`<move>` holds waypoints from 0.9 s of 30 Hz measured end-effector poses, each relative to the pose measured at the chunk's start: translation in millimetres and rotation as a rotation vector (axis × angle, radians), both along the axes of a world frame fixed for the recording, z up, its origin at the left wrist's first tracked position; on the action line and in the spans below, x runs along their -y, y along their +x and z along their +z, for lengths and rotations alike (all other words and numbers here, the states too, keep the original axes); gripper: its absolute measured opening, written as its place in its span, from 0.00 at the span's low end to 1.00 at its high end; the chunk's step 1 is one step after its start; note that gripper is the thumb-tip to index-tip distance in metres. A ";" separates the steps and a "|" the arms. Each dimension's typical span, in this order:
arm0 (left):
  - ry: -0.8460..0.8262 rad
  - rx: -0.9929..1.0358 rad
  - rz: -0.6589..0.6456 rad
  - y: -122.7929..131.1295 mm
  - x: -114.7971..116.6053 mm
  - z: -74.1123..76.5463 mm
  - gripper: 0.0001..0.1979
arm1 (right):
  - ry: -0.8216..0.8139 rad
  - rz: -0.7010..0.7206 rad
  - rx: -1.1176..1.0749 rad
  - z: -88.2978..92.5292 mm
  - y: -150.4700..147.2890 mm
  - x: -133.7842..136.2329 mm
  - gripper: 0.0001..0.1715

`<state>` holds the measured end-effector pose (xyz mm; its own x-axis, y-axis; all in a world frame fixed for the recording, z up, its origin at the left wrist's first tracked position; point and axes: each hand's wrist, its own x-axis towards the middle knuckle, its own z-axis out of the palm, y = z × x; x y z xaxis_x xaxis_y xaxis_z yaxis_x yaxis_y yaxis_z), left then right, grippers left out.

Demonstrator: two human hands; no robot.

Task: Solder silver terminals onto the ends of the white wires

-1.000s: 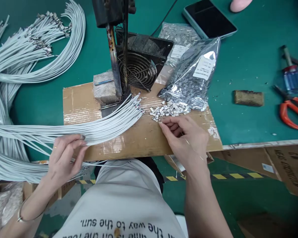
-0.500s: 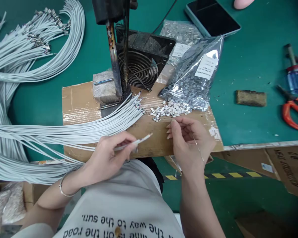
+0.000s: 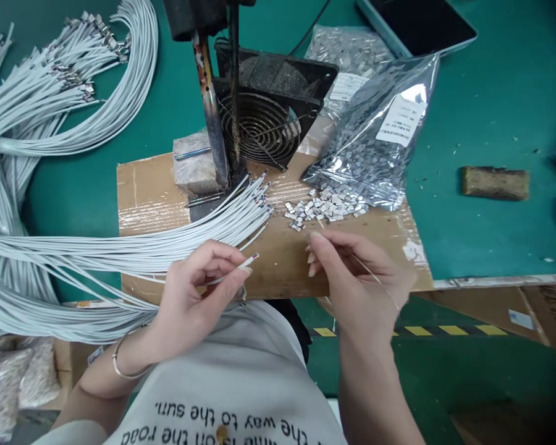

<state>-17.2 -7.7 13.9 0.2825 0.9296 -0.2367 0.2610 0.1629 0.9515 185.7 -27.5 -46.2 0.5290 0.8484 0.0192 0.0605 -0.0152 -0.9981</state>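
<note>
Wire step: one wire (image 3: pixel 246 262) looks held out, ready; its tip points right, over the cardboard (image 3: pixel 287 266)
Next move: seems to need steady hands and one piece from the pile of small bits (image 3: pixel 336 203)
Left hand (image 3: pixel 192 303): thumb and finger pinch the wire near its tip
Right hand (image 3: pixel 359 278): fingers curled, thumb close to them, near the pile of small bits; cannot tell if they hold anything

The left hand (image 3: pixel 197 300) pinches one thin white cable (image 3: pixel 249 262) near its tip; whether the right hand (image 3: pixel 364 278), near the small silvery rectangular pieces (image 3: pixel 336 204), holds anything, I can't see.
</note>
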 end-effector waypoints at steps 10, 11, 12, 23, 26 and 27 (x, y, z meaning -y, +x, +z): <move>-0.271 0.222 0.083 -5.0 -6.9 -5.2 0.08 | 0.018 0.400 -0.155 20.4 -25.8 2.5 0.11; -0.265 0.222 0.083 -4.4 -7.2 -4.3 0.08 | 0.018 0.409 -0.154 21.3 -27.1 1.6 0.11; -0.259 0.222 0.082 -3.7 -7.7 -3.5 0.08 | 0.017 0.416 -0.151 22.2 -28.1 0.7 0.11; -0.283 0.237 0.069 -4.6 -11.0 -4.7 0.11 | 0.021 0.460 -0.176 23.7 -29.8 0.2 0.13; -0.341 0.223 0.049 -7.5 -12.7 -4.8 0.14 | -0.006 0.476 -0.197 24.3 -29.8 0.8 0.14; -0.352 0.220 0.040 -8.0 -13.3 -4.8 0.15 | -0.012 0.479 -0.201 24.4 -29.8 0.9 0.14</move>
